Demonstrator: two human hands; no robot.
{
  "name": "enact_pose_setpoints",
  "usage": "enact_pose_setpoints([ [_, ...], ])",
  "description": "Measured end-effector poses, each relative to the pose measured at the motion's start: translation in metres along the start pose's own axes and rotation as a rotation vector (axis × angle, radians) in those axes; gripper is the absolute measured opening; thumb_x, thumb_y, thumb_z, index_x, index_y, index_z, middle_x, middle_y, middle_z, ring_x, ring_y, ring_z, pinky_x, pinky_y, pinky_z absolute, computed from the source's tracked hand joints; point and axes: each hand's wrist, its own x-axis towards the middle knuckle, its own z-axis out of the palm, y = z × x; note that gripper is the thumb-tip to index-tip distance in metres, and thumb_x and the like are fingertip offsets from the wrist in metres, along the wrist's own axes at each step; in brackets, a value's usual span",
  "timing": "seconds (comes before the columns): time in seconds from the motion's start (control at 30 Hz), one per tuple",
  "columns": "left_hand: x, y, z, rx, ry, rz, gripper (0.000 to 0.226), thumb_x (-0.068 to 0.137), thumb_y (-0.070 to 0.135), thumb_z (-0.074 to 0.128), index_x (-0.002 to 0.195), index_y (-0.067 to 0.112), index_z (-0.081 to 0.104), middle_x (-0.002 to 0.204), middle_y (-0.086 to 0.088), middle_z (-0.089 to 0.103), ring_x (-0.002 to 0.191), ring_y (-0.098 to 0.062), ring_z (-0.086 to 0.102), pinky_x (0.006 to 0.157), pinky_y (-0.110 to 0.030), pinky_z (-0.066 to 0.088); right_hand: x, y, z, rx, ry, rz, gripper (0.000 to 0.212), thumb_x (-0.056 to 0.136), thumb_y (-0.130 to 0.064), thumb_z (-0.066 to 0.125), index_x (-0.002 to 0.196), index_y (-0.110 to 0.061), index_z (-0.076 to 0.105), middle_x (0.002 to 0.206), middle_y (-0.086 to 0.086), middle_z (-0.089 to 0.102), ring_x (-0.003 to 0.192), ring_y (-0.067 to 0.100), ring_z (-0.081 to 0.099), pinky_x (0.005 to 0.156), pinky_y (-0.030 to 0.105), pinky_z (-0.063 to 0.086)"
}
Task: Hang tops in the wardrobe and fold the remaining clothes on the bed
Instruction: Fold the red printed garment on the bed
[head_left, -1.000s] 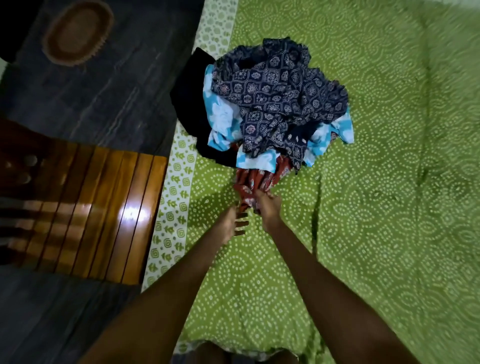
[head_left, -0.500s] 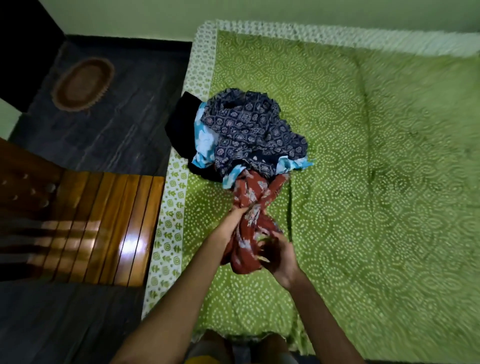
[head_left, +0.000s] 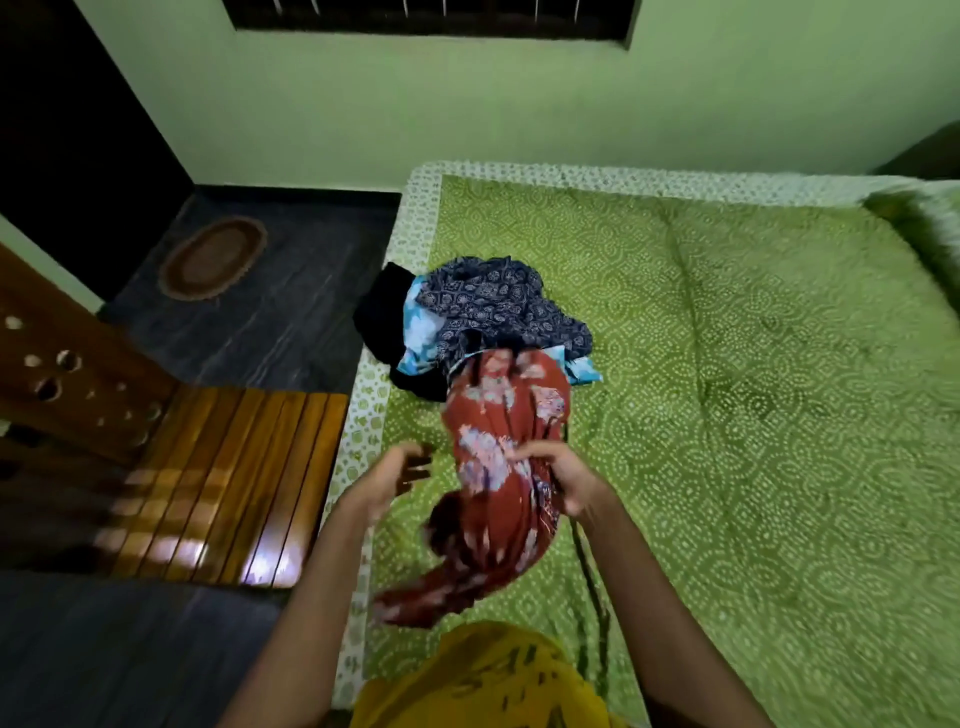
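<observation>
Green-walled bedroom, patterned bed (head_left: 727, 364): red floral garment (head_left: 498, 467) drawn from clothes pile (head_left: 483, 317).
Right hand (head_left: 566, 483) grip bunching the cloth mid-length; left hand (head_left: 384, 478) loose, empty. Probably light, limp, slippery; best held at shoulders.

Both bare forearms reach forward from the bottom of the view, the left one angling up from lower left, the right one from lower right, so that they converge toward the middle. The left hand (head_left: 396, 474) is held palm inward with its fingers loosely spread and slightly bent, gripping nothing; it is a little blurred. The right hand (head_left: 563, 478) sits just across from it at about the same height, its fingers curled around a bunched fold of red floral cloth (head_left: 498, 467), knuckles up and wrist bent slightly downward.
</observation>
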Motion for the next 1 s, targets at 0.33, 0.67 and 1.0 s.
enact_pose_setpoints([
  [0.33, -0.016, 0.030, 0.057, -0.561, -0.227, 0.123, 0.052, 0.090, 0.048, 0.043, 0.092, 0.006, 0.074, 0.093, -0.015, 0.071, 0.082, -0.027, 0.069, 0.082, -0.037, 0.054, -0.010, 0.002, -0.012, 0.132, 0.269, -0.280, 0.057, 0.066, -0.057, 0.069, 0.094, -0.008, 0.066, 0.087, 0.008, 0.066, 0.075, 0.019, 0.061, 0.071, 0.028, 0.047],
  [0.67, -0.016, 0.069, 0.044, 0.028, -0.005, 0.526, 0.046, 0.074, 0.060, 0.065, 0.104, 0.025, 0.071, 0.116, 0.005, 0.067, 0.114, -0.013, 0.058, 0.110, -0.040, 0.036, -0.037, -0.023, 0.014, 0.125, 0.041, -0.424, 0.043, 0.083, -0.049, 0.056, 0.076, -0.013, 0.078, 0.086, 0.003, 0.074, 0.081, 0.008, 0.070, 0.069, 0.018, 0.055],
  [1.0, -0.040, 0.086, 0.022, -0.001, -0.046, 0.585, 0.065, 0.085, 0.067, 0.044, 0.131, 0.022, 0.052, 0.131, 0.016, 0.050, 0.124, -0.004, 0.044, 0.109, -0.026, 0.025, -0.017, -0.036, 0.010, -0.403, 0.154, -0.545, 0.019, 0.079, -0.013, 0.071, 0.095, -0.005, 0.064, 0.077, -0.006, 0.070, 0.064, 0.005, 0.062, 0.062, 0.017, 0.049],
])
